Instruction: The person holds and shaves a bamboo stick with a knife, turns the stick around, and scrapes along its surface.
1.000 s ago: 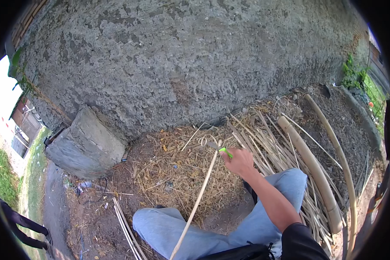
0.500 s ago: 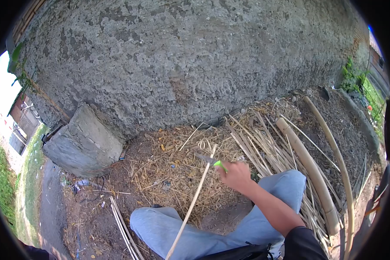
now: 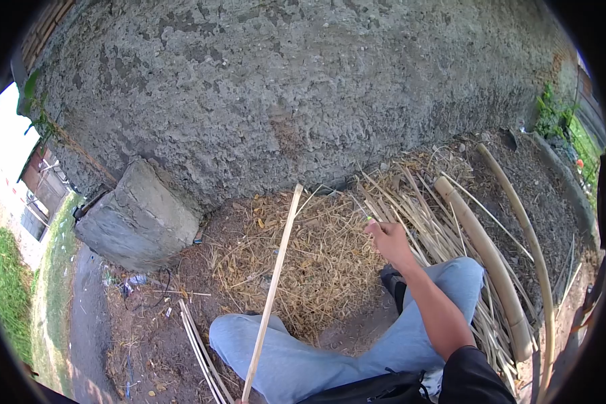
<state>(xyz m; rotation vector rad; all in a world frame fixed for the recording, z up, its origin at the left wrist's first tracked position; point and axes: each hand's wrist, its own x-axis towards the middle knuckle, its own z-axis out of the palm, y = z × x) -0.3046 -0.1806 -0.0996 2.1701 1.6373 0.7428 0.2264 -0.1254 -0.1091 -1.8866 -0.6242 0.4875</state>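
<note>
Rough grey plaster wall backs brown ground strewn with straw-coloured shavings. The right hand curls around a green-handled knife; a long pale bamboo strip crosses the blue-jeaned left leg toward the ground's wall-side edge. The left hand's grip I cannot tell.

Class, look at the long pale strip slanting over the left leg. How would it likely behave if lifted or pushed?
The strip is probably fairly stiff, since it runs nearly straight along its visible length. It should feel light, being so slender. Pushed sideways near one end, it might swing or flex, as it looks long and thin.
</note>
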